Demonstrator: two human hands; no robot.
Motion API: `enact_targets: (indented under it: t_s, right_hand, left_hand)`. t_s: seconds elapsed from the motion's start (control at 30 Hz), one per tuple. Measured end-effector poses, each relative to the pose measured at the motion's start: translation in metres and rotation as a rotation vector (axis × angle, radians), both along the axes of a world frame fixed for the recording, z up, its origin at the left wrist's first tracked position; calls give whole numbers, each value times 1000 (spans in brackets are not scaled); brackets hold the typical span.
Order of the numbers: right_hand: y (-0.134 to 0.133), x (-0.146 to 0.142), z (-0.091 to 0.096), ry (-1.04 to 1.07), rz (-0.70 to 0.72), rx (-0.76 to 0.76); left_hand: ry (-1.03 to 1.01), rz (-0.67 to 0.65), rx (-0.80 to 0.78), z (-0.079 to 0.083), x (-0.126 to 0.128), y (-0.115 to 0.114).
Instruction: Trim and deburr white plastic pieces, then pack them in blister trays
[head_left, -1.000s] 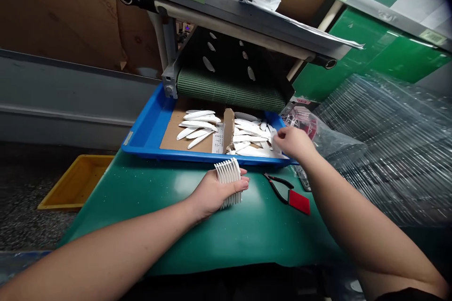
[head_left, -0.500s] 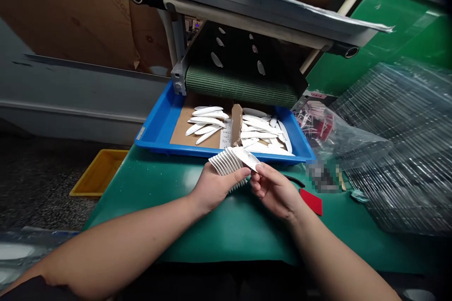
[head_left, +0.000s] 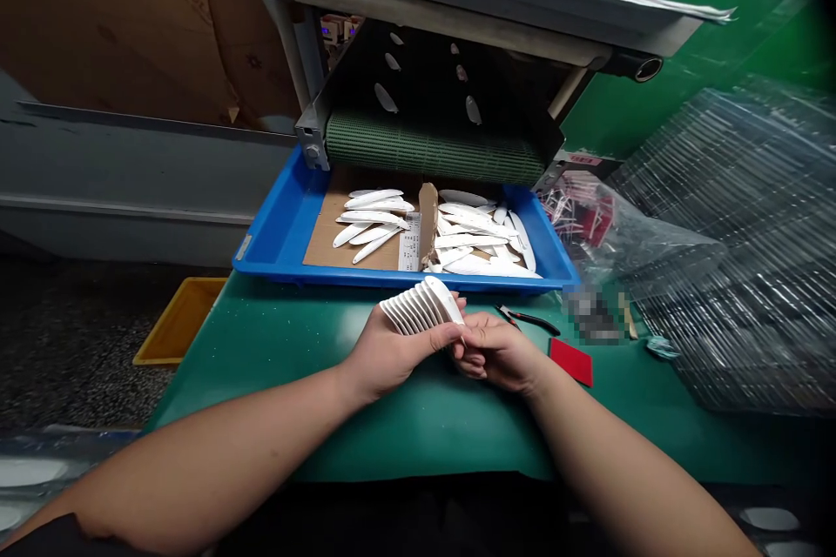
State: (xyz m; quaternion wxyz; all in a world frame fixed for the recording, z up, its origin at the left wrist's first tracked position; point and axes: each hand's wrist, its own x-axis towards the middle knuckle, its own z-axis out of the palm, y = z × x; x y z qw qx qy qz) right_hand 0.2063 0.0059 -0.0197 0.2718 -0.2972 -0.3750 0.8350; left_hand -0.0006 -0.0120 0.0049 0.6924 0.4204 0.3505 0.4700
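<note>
My left hand [head_left: 390,354] is closed around a fanned stack of white plastic blades [head_left: 418,308], held upright over the green table [head_left: 274,348]. My right hand [head_left: 497,352] is closed against the right end of the same stack, fingers pressed to the outermost blade. Just beyond, a blue tray [head_left: 278,231] lined with cardboard holds several loose white blades [head_left: 372,222] in two groups split by a cardboard divider [head_left: 428,222].
A green conveyor belt [head_left: 431,148] feeds into the tray from under a metal shelf. Red-handled cutters [head_left: 555,346] lie right of my hands. Stacked clear plastic trays [head_left: 738,252] and a bag of red parts [head_left: 581,218] fill the right. A yellow bin [head_left: 179,322] sits on the floor, left.
My right hand left the tray with one white blade, brought it to the stack and pressed it onto the right end. The left hand lifted the stack slightly.
</note>
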Motion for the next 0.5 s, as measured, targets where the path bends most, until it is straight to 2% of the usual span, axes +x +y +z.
enact_targets:
  t_s: [0.17, 0.37, 0.5]
  right_hand:
    - [3, 5, 0, -62, 35, 20]
    - [9, 14, -1, -146, 169, 32]
    - [10, 24, 6, -252, 214, 104]
  left_hand:
    - [19, -25, -11, -2, 1, -1]
    - [88, -55, -9, 5, 3, -4]
    - [80, -30, -5, 9, 1, -4]
